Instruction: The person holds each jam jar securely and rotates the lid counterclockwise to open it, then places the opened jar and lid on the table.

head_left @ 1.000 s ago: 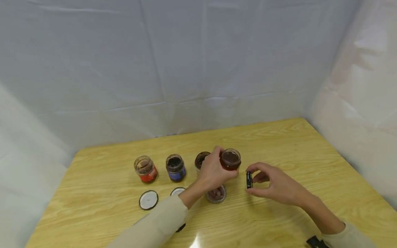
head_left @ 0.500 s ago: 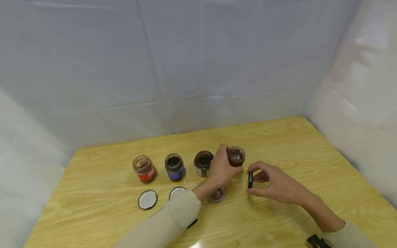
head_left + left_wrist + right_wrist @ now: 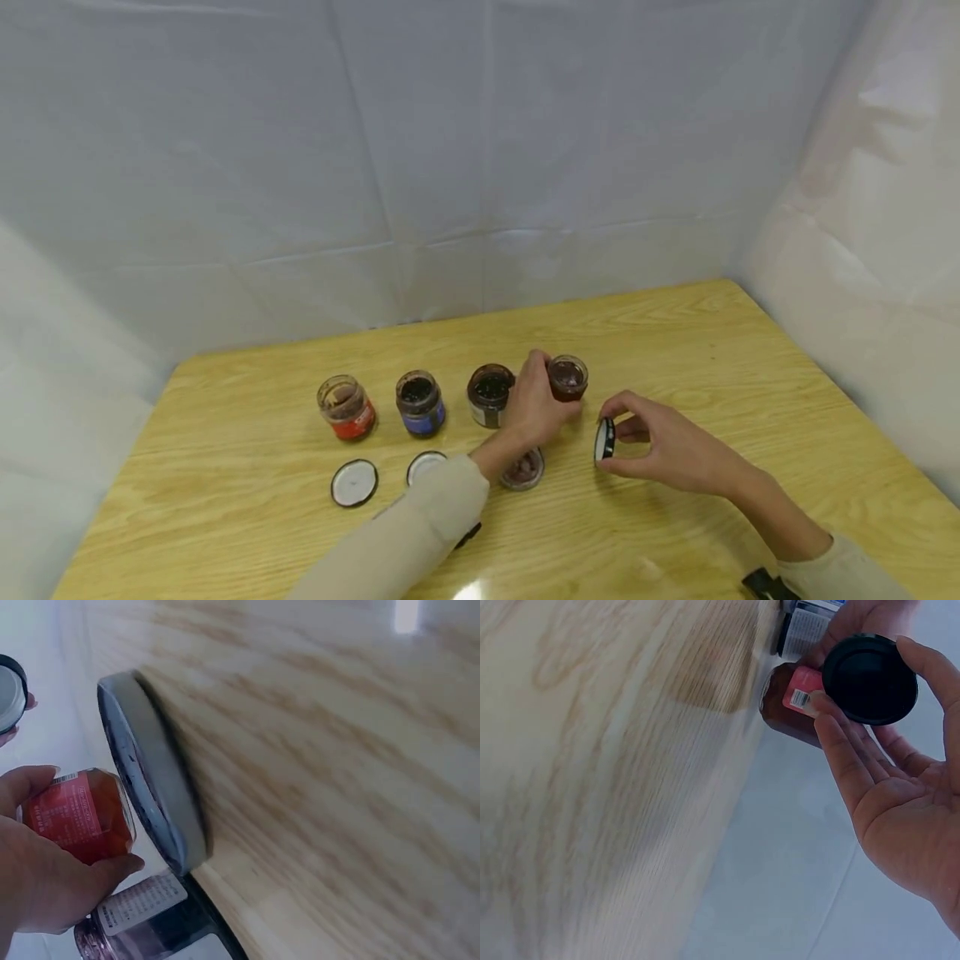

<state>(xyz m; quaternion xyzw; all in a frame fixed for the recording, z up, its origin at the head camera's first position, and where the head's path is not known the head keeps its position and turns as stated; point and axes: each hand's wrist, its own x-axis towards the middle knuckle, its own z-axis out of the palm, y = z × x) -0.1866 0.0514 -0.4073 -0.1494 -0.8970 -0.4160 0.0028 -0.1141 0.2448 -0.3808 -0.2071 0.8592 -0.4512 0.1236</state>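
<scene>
My left hand grips an open glass jar of dark reddish jam around its side. A pink-red label shows on that jar in the left wrist view. I cannot tell whether its base touches the table. To the right, my right hand pinches a black lid by its rim between thumb and fingers, tilted on edge with its white inside facing left. In the right wrist view the lid's black top partly covers the jar. Just left of the left hand stands an open dark jar with a pale label.
On the wooden table, an open red-labelled jar and an open blue-labelled jar stand left. In front lie upturned lids, one partly behind the left sleeve. A stained lid lies below the left wrist.
My left hand has shifted right with the jam jar, exposing more of the pale-labelled jar, then drifted slightly back. The right hand has turned the lid so its white inside shows.
</scene>
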